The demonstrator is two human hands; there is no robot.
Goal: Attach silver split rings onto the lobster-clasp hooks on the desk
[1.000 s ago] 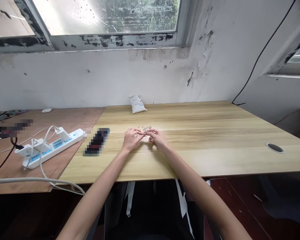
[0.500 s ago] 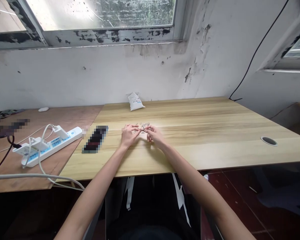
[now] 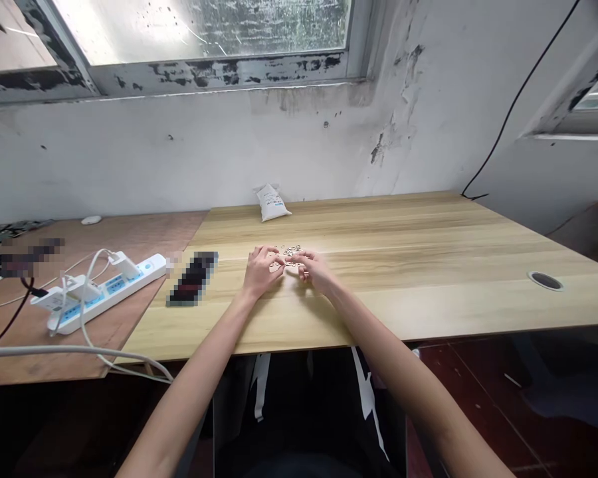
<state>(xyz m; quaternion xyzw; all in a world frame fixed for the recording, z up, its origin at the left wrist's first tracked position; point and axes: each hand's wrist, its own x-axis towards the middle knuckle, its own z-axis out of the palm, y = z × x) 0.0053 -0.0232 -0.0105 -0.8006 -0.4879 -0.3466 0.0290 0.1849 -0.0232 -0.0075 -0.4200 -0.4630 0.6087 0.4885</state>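
Several small metal rings (image 3: 293, 251) lie in a loose cluster on the light wood table, just beyond my fingertips. My left hand (image 3: 262, 272) rests at the cluster's left side, fingers curled and thumb close to the index finger. Facing it from the right, my right hand (image 3: 316, 271) has its thumb and forefinger drawn together beside the rings. The two hands' fingertips are close to each other. Whatever is between the fingers of either hand is too small to make out.
A white plastic packet (image 3: 272, 203) leans near the wall. Left of my hands lies a blurred dark flat object (image 3: 193, 279). A white power strip (image 3: 107, 292) with plugs and cables sits on the brown table. A round grommet (image 3: 546, 281) is set in the tabletop at right.
My fingertips, close together before, have drawn slightly apart, the right hand shifting a little to the right. More of the rings shows between them. The view has shifted slightly.
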